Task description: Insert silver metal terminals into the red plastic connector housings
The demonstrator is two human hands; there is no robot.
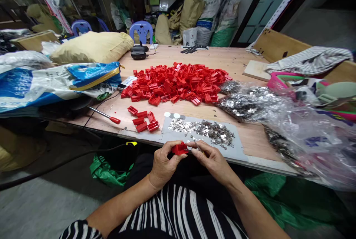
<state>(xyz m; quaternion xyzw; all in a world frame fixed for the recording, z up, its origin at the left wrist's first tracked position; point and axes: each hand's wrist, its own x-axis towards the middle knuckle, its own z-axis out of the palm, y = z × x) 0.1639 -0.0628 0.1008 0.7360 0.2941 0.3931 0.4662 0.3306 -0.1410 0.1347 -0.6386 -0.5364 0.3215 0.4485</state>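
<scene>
My left hand [167, 161] is closed around a small red plastic housing [180, 148], pinching it between thumb and fingers above the table's front edge. Just beside it, my right hand [208, 157] pinches a slim metal tool [197, 144] whose exact kind is unclear; its fingertips are close to the housing's right side. Beyond the hands, small silvery metal pieces [182, 125] and a darker heap of metal parts [215, 133] lie on a grey mat [236, 146]. To the left of the mat sits a small group of red housings [141, 120].
A large pile of red housings [178, 83] covers the table's middle. Clear bags of metal parts [250, 101] crowd the right, near a pink basket [280, 81]. At left are a woven sack [94, 48], a blue-white bag [55, 83] and a red-tipped lever [112, 120].
</scene>
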